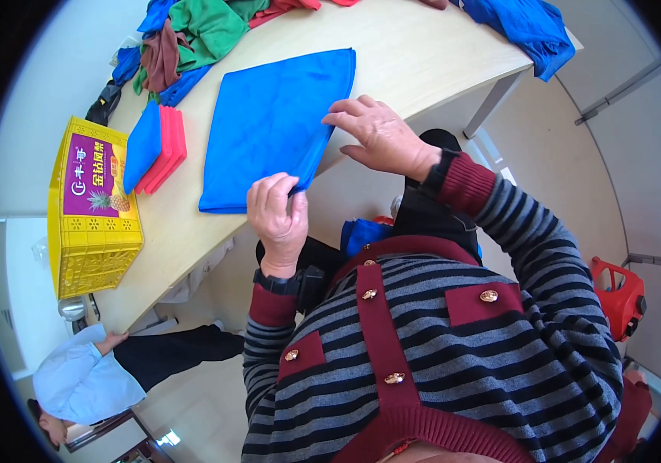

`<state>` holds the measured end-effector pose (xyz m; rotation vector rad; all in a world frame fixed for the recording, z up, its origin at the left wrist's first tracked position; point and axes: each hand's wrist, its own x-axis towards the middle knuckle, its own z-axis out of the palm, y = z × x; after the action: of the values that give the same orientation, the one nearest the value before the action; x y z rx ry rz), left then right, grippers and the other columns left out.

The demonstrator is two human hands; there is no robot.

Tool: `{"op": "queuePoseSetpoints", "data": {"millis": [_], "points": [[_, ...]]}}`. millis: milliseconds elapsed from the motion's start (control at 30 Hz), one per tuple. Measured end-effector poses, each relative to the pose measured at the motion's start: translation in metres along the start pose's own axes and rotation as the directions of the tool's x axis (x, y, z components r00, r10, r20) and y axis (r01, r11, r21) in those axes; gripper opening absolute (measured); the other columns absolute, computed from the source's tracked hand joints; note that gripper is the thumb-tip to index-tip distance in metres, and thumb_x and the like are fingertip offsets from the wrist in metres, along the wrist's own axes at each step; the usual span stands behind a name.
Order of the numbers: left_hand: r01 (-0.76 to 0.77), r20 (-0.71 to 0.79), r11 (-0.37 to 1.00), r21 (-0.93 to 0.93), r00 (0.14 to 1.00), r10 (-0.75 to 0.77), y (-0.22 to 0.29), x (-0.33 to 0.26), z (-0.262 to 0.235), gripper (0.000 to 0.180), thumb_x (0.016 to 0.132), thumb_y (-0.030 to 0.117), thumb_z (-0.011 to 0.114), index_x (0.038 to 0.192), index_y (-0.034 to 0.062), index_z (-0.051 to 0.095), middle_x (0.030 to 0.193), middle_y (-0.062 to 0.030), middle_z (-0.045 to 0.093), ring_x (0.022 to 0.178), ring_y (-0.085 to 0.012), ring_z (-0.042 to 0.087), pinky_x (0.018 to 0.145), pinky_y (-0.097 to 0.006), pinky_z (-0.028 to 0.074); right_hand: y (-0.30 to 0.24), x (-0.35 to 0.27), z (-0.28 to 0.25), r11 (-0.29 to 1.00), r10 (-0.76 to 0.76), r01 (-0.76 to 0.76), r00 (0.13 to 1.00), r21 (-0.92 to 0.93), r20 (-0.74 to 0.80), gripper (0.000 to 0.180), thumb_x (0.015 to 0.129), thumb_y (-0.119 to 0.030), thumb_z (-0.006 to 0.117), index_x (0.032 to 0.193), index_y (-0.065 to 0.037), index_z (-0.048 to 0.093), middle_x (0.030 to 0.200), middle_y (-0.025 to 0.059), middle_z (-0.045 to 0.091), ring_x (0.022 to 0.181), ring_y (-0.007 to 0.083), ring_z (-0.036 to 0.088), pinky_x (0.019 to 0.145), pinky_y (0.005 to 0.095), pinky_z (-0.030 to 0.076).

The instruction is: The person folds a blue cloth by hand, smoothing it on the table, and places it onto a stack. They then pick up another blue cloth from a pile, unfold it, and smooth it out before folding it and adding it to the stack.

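Observation:
A blue cloth (273, 116), folded into a flat rectangle, lies on the table by its near edge. My left hand (278, 220) is closed at the cloth's near corner, pinching its border between thumb and fingers. At the right side of the cloth is my right hand (381, 135). Its fingertips reach the cloth's edge while the thumb stands apart from them, so that hand is open. The cloth's right side is slightly lifted between the two hands.
To the left, a stack of folded red and blue cloths (165, 150) stands beside a yellow plastic crate (99, 255). Loose green cloth (207, 31) lies heaped at the back, and blue cloth (519, 31) hangs over the far right table corner. Another person (87, 374) is at lower left.

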<state>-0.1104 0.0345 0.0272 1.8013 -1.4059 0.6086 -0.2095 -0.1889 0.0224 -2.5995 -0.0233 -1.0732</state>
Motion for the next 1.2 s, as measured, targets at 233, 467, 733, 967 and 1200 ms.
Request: {"op": "queuePoseSetpoints", "data": {"millis": [233, 467, 733, 967, 1200], "points": [[0.044, -0.09, 0.993, 0.107, 0.995, -0.035, -0.001, 0.006, -0.047, 0.022, 0.08, -0.006, 0.072, 0.099, 0.0022, 0.063, 0.094, -0.0131, 0.065, 0.088, -0.0301, 0.063, 0.081, -0.037, 0.051, 0.058, 0.012, 0.025, 0.979, 0.177, -0.136, 0.936, -0.151, 0.304, 0.015, 0.088, -0.011, 0.063, 0.1, -0.007, 0.07, 0.103, 0.0107, 0.068, 0.101, 0.0286, 0.064, 0.092, 0.0401, 0.051], [0.212, -0.219, 0.974, 0.078, 0.957, -0.191, -0.02, 0.014, -0.084, 0.018, 0.084, -0.002, 0.071, 0.099, 0.0027, 0.064, 0.094, -0.0117, 0.064, 0.087, -0.0278, 0.062, 0.078, -0.035, 0.05, 0.093, 0.012, 0.013, 0.978, 0.13, -0.094, 0.973, -0.187, 0.193, 0.013, 0.083, -0.006, 0.067, 0.096, -0.007, 0.068, 0.1, 0.0108, 0.068, 0.094, 0.0302, 0.065, 0.087, 0.0401, 0.053], [0.438, -0.316, 0.895, -0.087, 0.84, -0.441, -0.078, 0.052, -0.149, 0.015, 0.093, 0.008, 0.069, 0.106, 0.001, 0.065, 0.094, -0.0048, 0.065, 0.089, -0.0137, 0.061, 0.081, -0.029, 0.048, 0.079, 0.09, -0.067, 0.985, 0.076, -0.084, 0.995, 0.15, 0.06, 0.012, 0.087, -0.005, 0.071, 0.098, -0.006, 0.067, 0.094, 0.0111, 0.068, 0.088, 0.0279, 0.065, 0.078, 0.0365, 0.054], [0.333, -0.254, 0.79, -0.514, 0.821, -0.512, -0.07, 0.111, -0.181, 0.018, 0.095, 0.011, 0.069, 0.107, -0.001, 0.066, 0.099, -0.0031, 0.066, 0.09, -0.0082, 0.06, 0.083, -0.025, 0.047, 0.025, 0.161, -0.164, 0.897, 0.05, -0.126, 0.981, 0.423, 0.185, 0.011, 0.1, -0.012, 0.062, 0.093, -0.004, 0.064, 0.082, 0.0002, 0.064, 0.077, 0.0095, 0.06, 0.074, 0.0252, 0.051], [0.446, -0.056, 0.742, -0.5, 0.839, -0.542, -0.145, 0.148, -0.158, 0.022, 0.093, 0.012, 0.071, 0.11, -0.001, 0.065, 0.097, -0.0006, 0.064, 0.09, -0.0055, 0.057, 0.081, -0.021, 0.045, 0.066, 0.185, -0.148, 0.982, 0.07, -0.102, 0.977, 0.156, 0.199, 0.007, 0.093, -0.009, 0.067, 0.093, -0.002, 0.065, 0.075, 0.005, 0.063, 0.074, 0.0122, 0.061, 0.07, 0.0304, 0.052]]}}
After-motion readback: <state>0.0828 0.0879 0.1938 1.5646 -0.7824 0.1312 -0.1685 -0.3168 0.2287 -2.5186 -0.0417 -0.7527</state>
